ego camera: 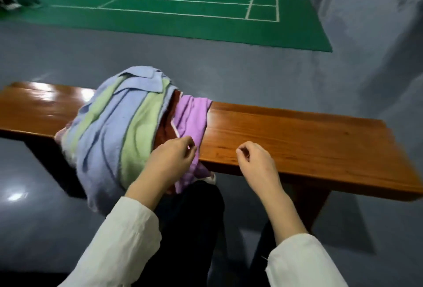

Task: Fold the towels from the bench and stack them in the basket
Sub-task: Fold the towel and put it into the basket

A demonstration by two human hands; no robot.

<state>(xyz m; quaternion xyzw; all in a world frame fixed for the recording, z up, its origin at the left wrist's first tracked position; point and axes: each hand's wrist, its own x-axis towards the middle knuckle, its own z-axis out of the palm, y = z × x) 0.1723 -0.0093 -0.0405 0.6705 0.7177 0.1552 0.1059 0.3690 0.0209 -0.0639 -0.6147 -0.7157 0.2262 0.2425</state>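
Note:
A heap of towels [114,131] lies on the wooden bench [297,135], draping over its near edge. Blue and light green ones lie on top, a dark red one shows underneath, and a purple towel [192,115] hangs at the heap's right side. My left hand [171,158] is at the purple towel's near edge, its fingers curled and pinching the cloth. My right hand [256,160] hovers over the bench's front edge to the right of the heap, fingers loosely curled, holding nothing. No basket is in view.
The bench's right half is bare wood. Grey floor surrounds the bench, and a green court mat [183,0] with white lines lies beyond it. My dark trouser legs [194,229] are below the bench edge.

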